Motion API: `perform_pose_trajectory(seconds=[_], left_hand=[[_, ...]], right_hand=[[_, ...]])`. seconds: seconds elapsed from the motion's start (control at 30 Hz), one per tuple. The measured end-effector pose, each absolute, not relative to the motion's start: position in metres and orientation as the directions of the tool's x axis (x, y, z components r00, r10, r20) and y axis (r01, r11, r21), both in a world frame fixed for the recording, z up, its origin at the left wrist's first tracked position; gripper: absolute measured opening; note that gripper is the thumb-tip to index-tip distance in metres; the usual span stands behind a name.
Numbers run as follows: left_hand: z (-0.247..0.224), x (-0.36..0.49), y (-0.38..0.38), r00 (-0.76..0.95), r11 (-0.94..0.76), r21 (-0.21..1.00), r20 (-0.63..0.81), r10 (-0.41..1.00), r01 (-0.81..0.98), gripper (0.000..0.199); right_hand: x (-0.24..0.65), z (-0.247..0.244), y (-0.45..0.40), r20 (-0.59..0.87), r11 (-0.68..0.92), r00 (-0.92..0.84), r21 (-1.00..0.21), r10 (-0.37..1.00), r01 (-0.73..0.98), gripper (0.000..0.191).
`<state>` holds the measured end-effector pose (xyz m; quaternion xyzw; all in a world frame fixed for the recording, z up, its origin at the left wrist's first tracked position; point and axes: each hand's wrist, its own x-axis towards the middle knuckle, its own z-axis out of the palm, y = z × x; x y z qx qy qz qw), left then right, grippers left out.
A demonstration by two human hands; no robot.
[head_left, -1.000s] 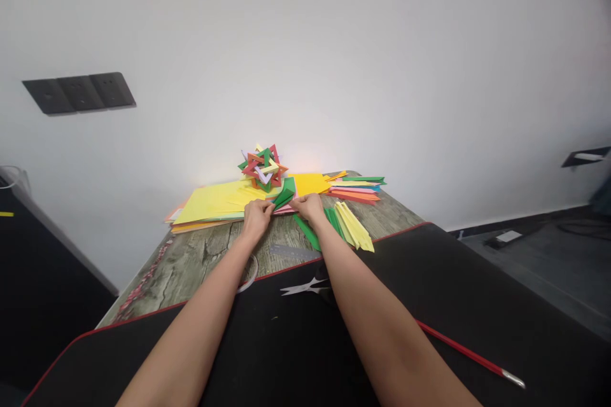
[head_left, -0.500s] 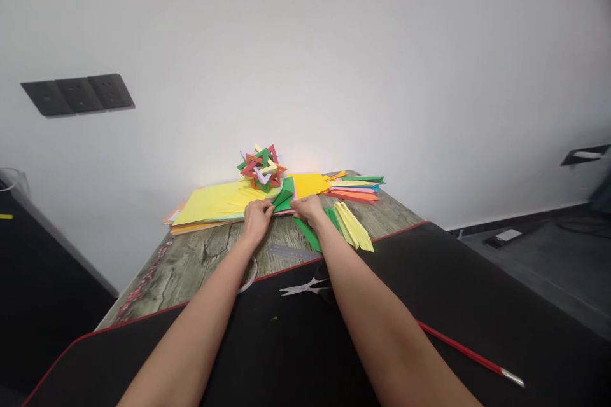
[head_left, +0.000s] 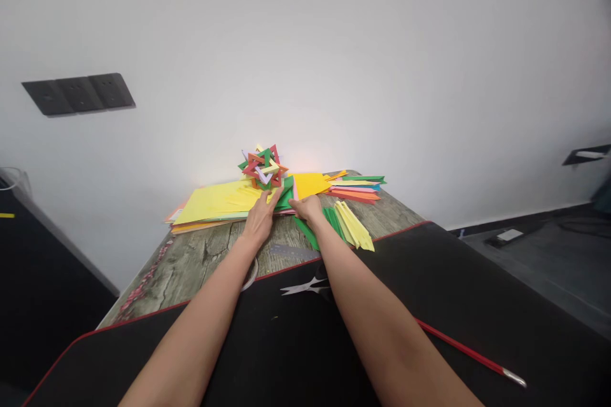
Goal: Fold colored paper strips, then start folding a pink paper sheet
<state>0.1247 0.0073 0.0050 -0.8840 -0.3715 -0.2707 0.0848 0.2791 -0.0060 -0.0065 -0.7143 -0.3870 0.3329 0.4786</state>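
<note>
The green paper (head_left: 287, 191) is laid at the right end of the paper pile (head_left: 210, 205) on the table (head_left: 191, 261), pressed by the left hand (head_left: 260, 219) with its fingers stretched out, and its near right edge seems to be pinched by the right hand (head_left: 309, 208). It looks only partly folded, with flat paper left, while green strips (head_left: 333, 220) and yellow strips (head_left: 354, 227) are folded already. Its long side seems to be pointed toward the wall (head_left: 305, 63), but some is hidden.
</note>
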Motion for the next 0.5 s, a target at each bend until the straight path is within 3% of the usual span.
perform_pose_trajectory(seconds=[0.1,0.37,0.5], left_hand=[[0.005,0.125,0.008,0.595,-0.718,0.031,0.535,0.6,0.695,0.065],[-0.002,0.128,0.017,0.593,-0.706,0.0,0.543,0.595,0.708,0.026],[-0.002,0.128,0.018,0.597,-0.709,-0.007,0.546,0.587,0.705,0.027]], right_hand=[[0.279,-0.005,-0.009,-0.101,-0.242,0.476,-0.939,0.874,0.245,0.024],[0.278,-0.003,-0.013,-0.077,-0.213,0.459,-0.943,0.885,0.254,0.028],[0.278,-0.004,-0.014,-0.069,-0.188,0.449,-0.956,0.891,0.227,0.027]])
